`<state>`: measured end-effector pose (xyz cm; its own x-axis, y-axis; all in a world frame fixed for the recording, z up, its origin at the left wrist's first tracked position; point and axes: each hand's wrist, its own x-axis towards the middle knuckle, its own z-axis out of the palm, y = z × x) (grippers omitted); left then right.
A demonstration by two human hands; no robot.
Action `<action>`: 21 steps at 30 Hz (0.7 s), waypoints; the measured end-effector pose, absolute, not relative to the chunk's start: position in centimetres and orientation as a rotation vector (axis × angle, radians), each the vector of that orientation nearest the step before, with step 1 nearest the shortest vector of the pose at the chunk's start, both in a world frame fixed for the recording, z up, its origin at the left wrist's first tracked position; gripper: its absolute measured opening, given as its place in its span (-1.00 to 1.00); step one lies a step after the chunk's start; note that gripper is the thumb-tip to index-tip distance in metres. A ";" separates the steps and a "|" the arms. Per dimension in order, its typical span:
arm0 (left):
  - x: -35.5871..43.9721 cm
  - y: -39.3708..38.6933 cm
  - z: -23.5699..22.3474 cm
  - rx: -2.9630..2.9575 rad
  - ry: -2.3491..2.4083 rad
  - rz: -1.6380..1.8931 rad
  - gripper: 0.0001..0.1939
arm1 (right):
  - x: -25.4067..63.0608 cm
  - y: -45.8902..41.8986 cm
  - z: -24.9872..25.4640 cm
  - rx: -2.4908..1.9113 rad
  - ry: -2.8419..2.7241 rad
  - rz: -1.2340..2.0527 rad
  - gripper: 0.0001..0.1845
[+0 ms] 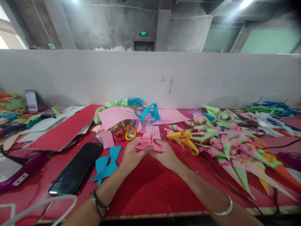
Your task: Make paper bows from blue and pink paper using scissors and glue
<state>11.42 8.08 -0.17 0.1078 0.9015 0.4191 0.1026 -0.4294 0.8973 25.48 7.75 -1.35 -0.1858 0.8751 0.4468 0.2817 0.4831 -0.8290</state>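
Note:
Between both hands is a folded piece of pink paper (151,144), its flaps spreading to either side of a pinched centre. My left hand (134,153) is closed on its left part, thumb along the near edge. On the right part, my right hand (166,155) is closed too, and the thumbs meet at the middle. Just beyond the left hand lie scissors with red and yellow handles (131,132). Pink paper strips (148,131) rest behind the folded piece. Cut blue paper pieces (107,168) lie left of my left forearm. A yellow glue gun (185,138) sits right of my right hand.
A black phone (76,169) and a purple power strip (22,174) are on the left. Many paper cone flowers (225,146) pile up at right, with a black cable (221,175) before them. A red board (68,128) and pink sheets (117,116) lie further back. A white partition (145,78) borders the table.

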 end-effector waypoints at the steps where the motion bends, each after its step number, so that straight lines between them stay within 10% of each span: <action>1: 11.4 8.1 -0.1 1.652 0.984 1.392 -0.89 | 25.5 7.8 -1.3 -0.998 -1.745 0.736 -0.96; 21: 11.2 8.5 -0.4 1.587 1.090 1.272 -0.82 | 25.3 8.2 -0.8 -0.895 -1.446 0.964 -0.84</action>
